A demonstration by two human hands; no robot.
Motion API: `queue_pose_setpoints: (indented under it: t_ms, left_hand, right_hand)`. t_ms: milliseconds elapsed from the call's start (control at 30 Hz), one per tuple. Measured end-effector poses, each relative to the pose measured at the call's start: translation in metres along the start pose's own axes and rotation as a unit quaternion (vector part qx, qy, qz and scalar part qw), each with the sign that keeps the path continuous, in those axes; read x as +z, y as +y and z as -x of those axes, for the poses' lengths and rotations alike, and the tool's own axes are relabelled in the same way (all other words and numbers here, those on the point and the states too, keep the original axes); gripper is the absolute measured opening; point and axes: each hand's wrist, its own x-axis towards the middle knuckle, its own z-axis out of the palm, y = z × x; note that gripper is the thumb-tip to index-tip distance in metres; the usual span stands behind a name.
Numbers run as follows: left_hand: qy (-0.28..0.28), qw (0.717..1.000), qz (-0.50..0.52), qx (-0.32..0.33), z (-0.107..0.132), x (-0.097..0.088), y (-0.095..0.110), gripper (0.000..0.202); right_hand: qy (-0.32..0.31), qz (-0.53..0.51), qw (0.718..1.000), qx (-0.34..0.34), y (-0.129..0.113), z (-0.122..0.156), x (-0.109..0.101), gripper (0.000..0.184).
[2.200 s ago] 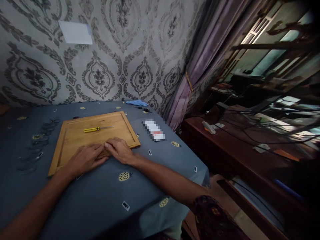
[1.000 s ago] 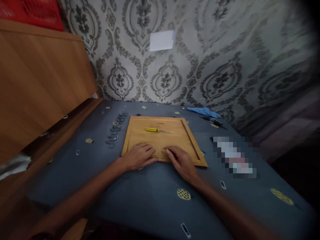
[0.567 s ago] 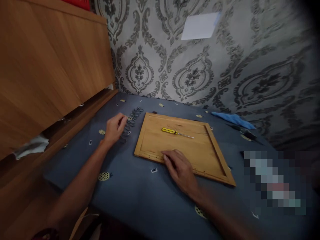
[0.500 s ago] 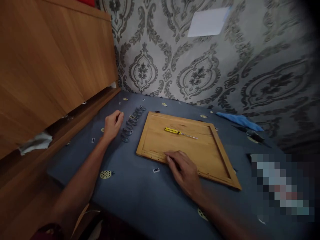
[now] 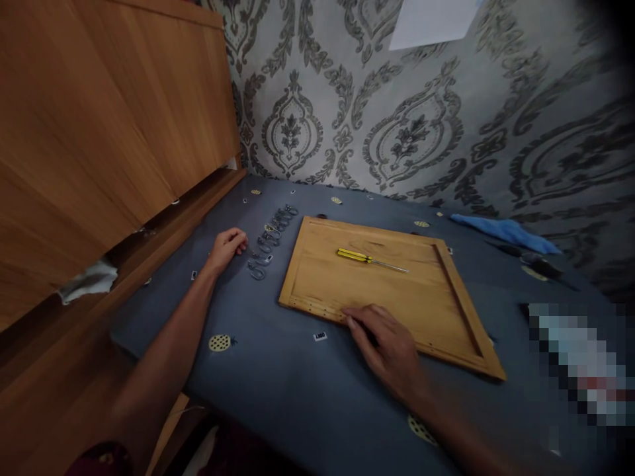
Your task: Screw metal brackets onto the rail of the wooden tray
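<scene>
My left hand (image 5: 229,250) is over the table just left of a row of several dark, ring-like metal pieces (image 5: 256,269). Its fingers are curled in, and whatever they may hold is hidden. On the near edge of a framed wooden panel (image 5: 317,277) rests my right hand (image 5: 384,340), its thumb and forefinger drawn close together near small holes in the frame. Anything between those fingertips is too small to make out. A screwdriver (image 5: 354,255) with a yellow and black handle lies on the panel, its shaft pointing right.
A blue cloth (image 5: 506,233) lies by the wall, with a dark tool (image 5: 543,266) in front of it. At far right is a pixelated item (image 5: 578,363). The wooden cabinet (image 5: 124,119) borders the table's (image 5: 268,390) left side; a white sheet (image 5: 431,23) is on the wall.
The view has shifted slightly, so the table things appear further right. My left hand has turned a little, its curled fingertips now showing. My right hand stays at the panel's near edge.
</scene>
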Motion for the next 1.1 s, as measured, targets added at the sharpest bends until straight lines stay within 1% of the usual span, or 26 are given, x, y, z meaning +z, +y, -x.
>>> queue_pose_setpoints:
  t_ms: [133,200,267,367,467,700,1100]
  left_hand:
    - [-0.029,0.999,-0.009,0.021,0.015,-0.005,-0.001,0.035]
    - [-0.033,0.999,-0.012,0.032,0.021,-0.006,-0.001,0.028]
    - [-0.031,0.999,-0.009,0.042,0.024,-0.005,0.001,0.032]
    - [-0.044,0.998,0.002,0.047,0.026,-0.006,0.006,0.038]
    - [-0.078,0.996,0.011,0.044,0.029,-0.01,0.012,0.041]
    - [-0.153,0.987,-0.007,0.052,0.034,-0.021,0.018,0.039]
    - [-0.214,0.972,-0.055,0.081,0.039,-0.033,0.027,0.046]
  right_hand:
    - [-0.009,-0.003,1.0,-0.004,0.001,0.0,-0.002,0.014]
    - [-0.013,-0.001,1.0,-0.005,0.001,0.0,-0.003,0.013]
    - [-0.013,0.001,1.0,-0.006,0.001,0.0,-0.003,0.012]
    - [-0.014,-0.001,1.0,-0.006,0.001,0.0,-0.003,0.012]
    - [-0.011,-0.001,1.0,-0.004,0.002,0.001,-0.002,0.011]
    - [0.001,-0.006,1.0,0.003,0.004,-0.001,0.0,0.012]
    - [-0.013,-0.018,0.999,0.027,0.002,-0.003,-0.001,0.014]
